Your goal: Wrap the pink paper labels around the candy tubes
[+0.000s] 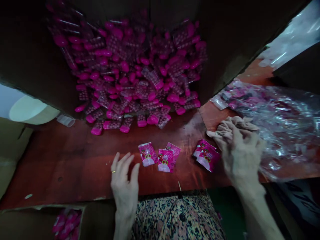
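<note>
My left hand (125,176), a ring on one finger, hovers at the table's front edge with its fingers apart and nothing in it. Just to its right lie several small pink printed packets (148,154), two of them overlapping. Over on the right, my right hand (241,155) is closed on a crumpled pale cloth (232,128); its fingertips are partly blurred. Between the hands, close to the right one, sits another overlapping group of pink packets (207,156).
A large open carton (225,40) on its side spills clear tubes of small balls with pink caps (140,90) onto the red table (75,160). Clear plastic bags (287,126) cover the right side. A white bowl (32,110) stands left; a box of pink packets (67,223) sits below.
</note>
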A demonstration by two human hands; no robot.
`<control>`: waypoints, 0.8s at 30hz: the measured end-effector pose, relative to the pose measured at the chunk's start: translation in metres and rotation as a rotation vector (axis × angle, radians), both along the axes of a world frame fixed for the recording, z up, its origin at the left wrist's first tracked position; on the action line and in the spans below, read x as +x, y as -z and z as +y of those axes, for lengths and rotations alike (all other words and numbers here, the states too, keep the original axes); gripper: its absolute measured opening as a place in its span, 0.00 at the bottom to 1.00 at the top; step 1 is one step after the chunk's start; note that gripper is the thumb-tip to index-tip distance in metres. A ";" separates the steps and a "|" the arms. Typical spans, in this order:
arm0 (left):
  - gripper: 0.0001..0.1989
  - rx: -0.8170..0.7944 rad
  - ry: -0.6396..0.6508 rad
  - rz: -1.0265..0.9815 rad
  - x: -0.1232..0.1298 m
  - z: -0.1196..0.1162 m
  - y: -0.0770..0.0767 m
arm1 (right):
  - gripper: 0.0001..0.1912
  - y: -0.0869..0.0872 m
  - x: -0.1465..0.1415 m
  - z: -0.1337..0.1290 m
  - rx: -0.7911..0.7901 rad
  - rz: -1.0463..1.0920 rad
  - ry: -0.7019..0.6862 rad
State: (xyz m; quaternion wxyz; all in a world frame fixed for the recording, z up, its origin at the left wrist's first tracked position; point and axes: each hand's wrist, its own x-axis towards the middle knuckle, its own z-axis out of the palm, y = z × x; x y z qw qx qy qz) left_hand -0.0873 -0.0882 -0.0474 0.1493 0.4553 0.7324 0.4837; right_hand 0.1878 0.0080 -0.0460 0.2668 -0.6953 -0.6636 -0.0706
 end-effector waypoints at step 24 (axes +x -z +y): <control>0.06 -0.096 0.255 -0.692 0.036 0.024 -0.018 | 0.16 -0.003 -0.112 -0.053 0.016 0.576 -0.655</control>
